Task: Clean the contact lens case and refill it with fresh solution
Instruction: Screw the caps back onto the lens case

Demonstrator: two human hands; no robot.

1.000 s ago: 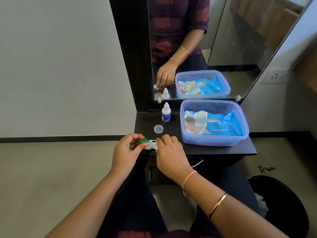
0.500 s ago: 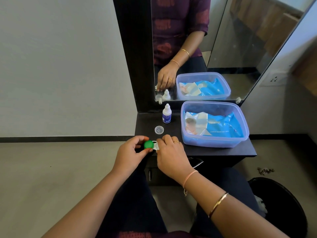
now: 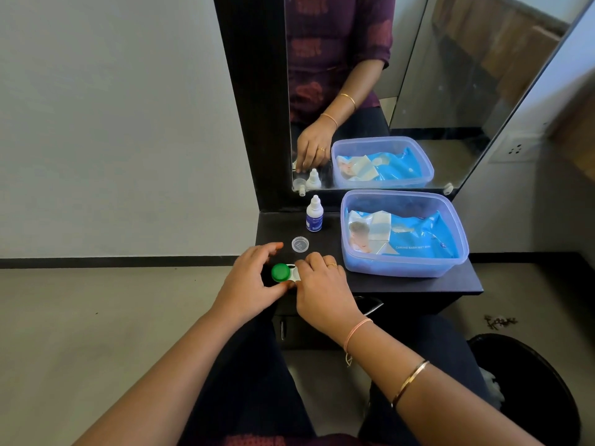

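The white contact lens case lies at the front left edge of the dark shelf, a green cap sitting on its left well. My left hand curves around the cap with fingers spread and lifted; the thumb lies just below the cap. My right hand pinches the right side of the case and hides that end. A clear round cap lies loose on the shelf just behind. The small white solution bottle stands upright farther back, its nozzle uncovered.
A translucent blue tub holding a blue pack of wet wipes fills the shelf's right half. A mirror rises behind. A black bin stands on the floor at lower right.
The green cap, pinched tilted in my left fingers a second ago, now sits flat on the case, and my left fingers have spread away from it. My right hand stayed on the case.
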